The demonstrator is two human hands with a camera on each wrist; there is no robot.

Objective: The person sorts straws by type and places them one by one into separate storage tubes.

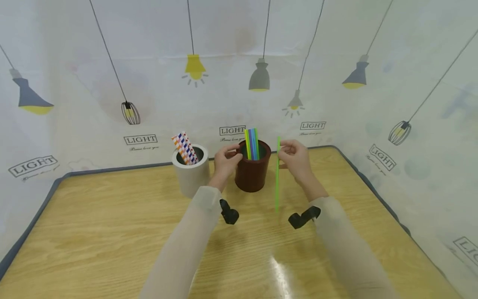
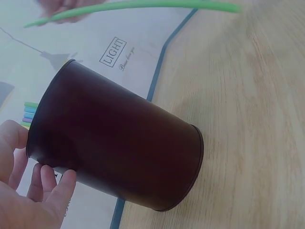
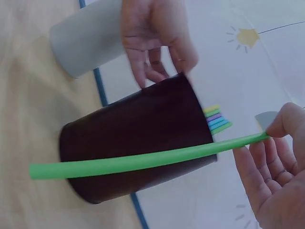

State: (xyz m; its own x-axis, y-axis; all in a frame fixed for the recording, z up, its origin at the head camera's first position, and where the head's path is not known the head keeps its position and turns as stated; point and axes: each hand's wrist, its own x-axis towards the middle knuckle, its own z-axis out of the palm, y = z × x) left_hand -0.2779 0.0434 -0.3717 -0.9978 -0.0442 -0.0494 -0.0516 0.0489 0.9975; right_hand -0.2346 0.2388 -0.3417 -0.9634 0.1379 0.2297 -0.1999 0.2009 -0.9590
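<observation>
Upright on the table stands a dark brown cup [image 1: 251, 176] holding several colored straws [image 1: 252, 143], in yellow, purple, blue and green. My left hand [image 1: 226, 162] grips its left rim; in the left wrist view, the fingertips [image 2: 66, 179] lie along the cup's side near the rim. To the right of the cup, my right hand [image 1: 296, 157] pinches a green straw [image 1: 277, 182] near its top between thumb and fingers. This straw hangs almost vertical, outside the cup, its lower end free. In the right wrist view it crosses in front of the cup.
Left of the brown cup stands a white cup [image 1: 192, 178] with several patterned paper straws [image 1: 185, 148]. Behind the wooden table [image 1: 112, 224] rises a wall covering [image 1: 157, 62] printed with lamps. A dark edge strip [image 1: 119, 167] runs along the table's back.
</observation>
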